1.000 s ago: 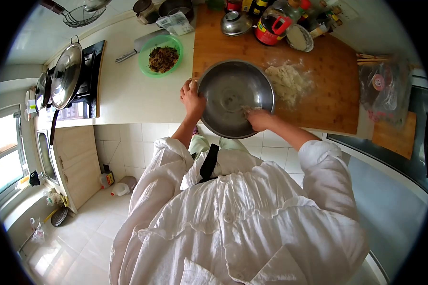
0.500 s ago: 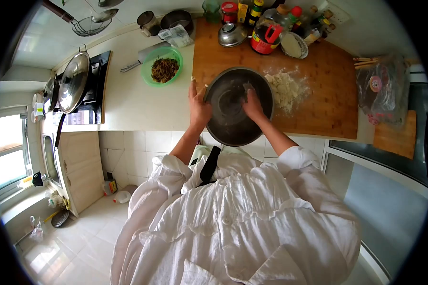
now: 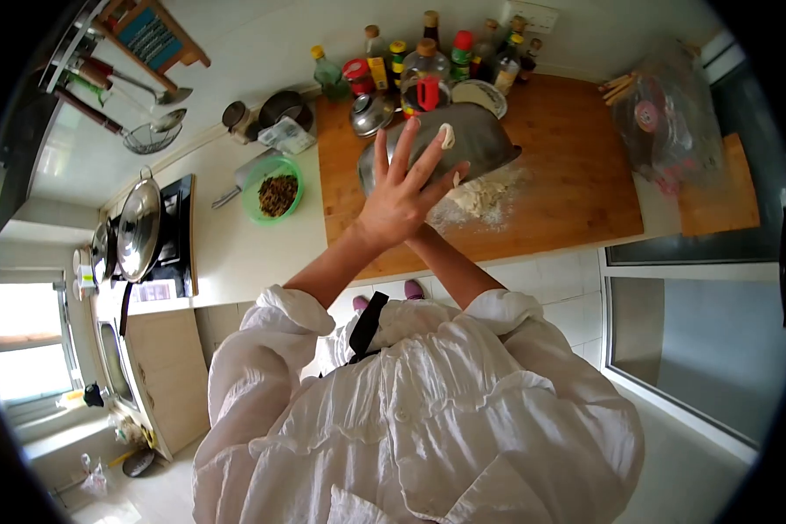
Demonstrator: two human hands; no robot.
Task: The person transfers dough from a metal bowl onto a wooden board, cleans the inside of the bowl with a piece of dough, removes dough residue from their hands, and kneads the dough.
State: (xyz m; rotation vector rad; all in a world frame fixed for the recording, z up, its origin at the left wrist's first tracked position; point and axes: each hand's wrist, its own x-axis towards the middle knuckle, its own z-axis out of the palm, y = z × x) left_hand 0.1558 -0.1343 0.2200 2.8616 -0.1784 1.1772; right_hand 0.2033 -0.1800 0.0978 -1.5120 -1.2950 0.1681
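My left hand (image 3: 397,196) is raised with its fingers spread and holds nothing. Bits of pale dough cling to its fingertips and thumb. Beyond it a dark metal bowl (image 3: 483,140) is tipped onto its side above the wooden board (image 3: 576,157). My right forearm (image 3: 454,262) crosses behind the left hand, which hides the right hand and its fingers. Whether the right hand grips the bowl does not show. A floury heap of crumbly dough (image 3: 480,196) lies on the board just below the bowl's rim.
A green bowl of dark chopped filling (image 3: 278,196) stands left of the board, beside a cleaver (image 3: 227,197). Bottles and jars (image 3: 397,65) line the wall, near a small metal bowl (image 3: 371,113). Lidded pans (image 3: 140,227) sit on the stove; plastic bags (image 3: 664,122) lie right.
The bowl has gone from facing up at the board's edge to tipped on its side farther back. My left hand has left its rim and opened; my right hand has moved left, out of sight.
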